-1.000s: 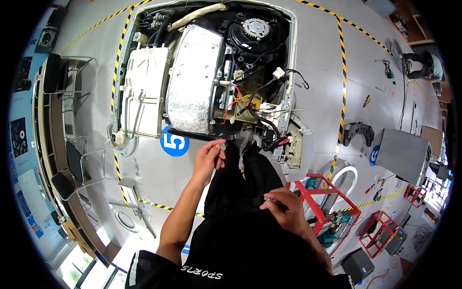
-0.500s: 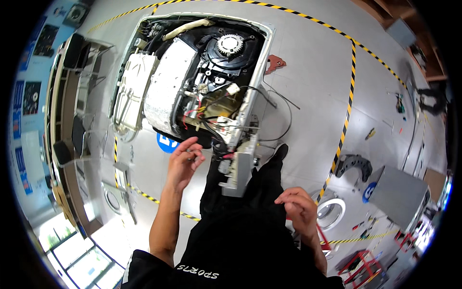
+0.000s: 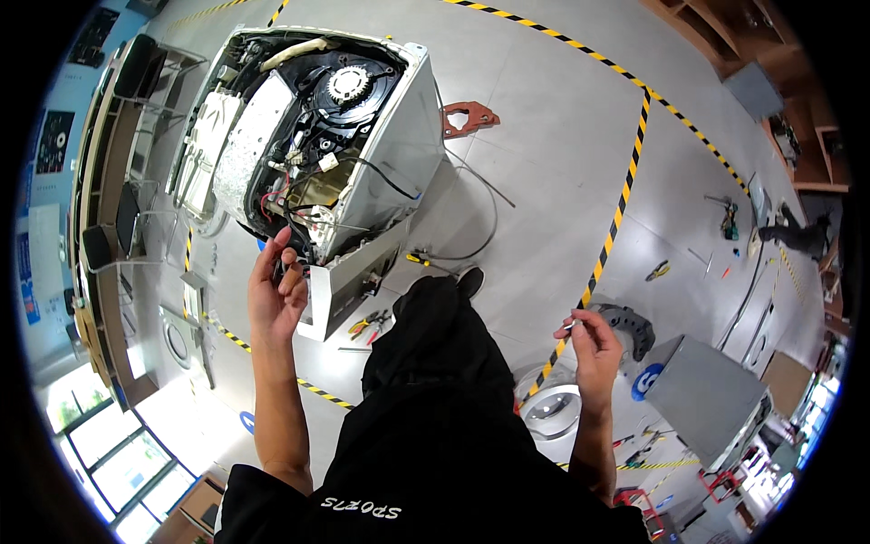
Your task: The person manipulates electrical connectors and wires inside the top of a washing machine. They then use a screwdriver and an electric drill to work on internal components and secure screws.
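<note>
A partly dismantled washing machine point(image 3: 399, 136) stands ahead on my left, its inside laid bare. It shows a white toothed wheel point(image 3: 349, 85), a pale rough-surfaced cover point(image 3: 254, 136) and loose wires point(image 3: 281, 195). A white panel point(image 3: 331, 295) hangs off its near edge. My left hand point(image 3: 279, 295) is raised beside the panel and wires, fingers curled; what they hold, if anything, cannot be made out. Out to the right, my right hand point(image 3: 596, 349) pinches a small silvery piece point(image 3: 569, 326), too small to name, well apart from the machine.
Pliers and other hand tools point(image 3: 367, 324) lie on the floor by my feet. A red-brown plate point(image 3: 469, 119) is beyond the machine. To the right are a dark curved block point(image 3: 632, 328), a round door ring point(image 3: 551, 412) and a grey cabinet point(image 3: 702, 399). Chairs point(image 3: 109, 249) line the left.
My view has swung, so the machine appears farther left and shows more of its side. My right hand has risen and reaches farther out. My left hand stays near the wires.
</note>
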